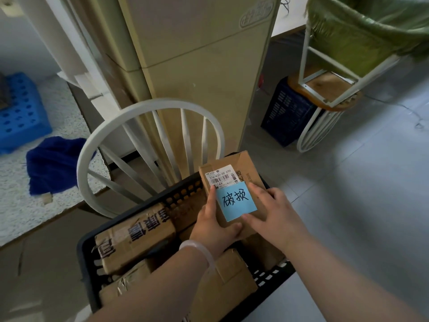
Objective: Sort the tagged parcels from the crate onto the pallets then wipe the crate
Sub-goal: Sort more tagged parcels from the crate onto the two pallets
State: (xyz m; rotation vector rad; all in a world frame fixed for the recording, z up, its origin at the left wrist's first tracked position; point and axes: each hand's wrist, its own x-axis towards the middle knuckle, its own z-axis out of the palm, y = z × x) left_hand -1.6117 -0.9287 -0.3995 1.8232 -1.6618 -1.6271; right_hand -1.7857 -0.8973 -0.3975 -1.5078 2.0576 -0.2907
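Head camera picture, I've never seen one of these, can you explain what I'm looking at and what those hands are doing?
There is no machine here. A person wears a camera on the head, and it looks down at their own hands. The left hand grips a brown cardboard parcel, held above a black crate. The right hand rests on the parcel's front, beside a blue note with handwritten characters. More taped parcels lie in the crate. Behind it stands a white chair, and a blue cloth lies to the left.

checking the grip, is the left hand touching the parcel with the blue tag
Touching. The head view shows the left hand gripping the parcel at its left edge, thumb lying along it beside the blue tag.
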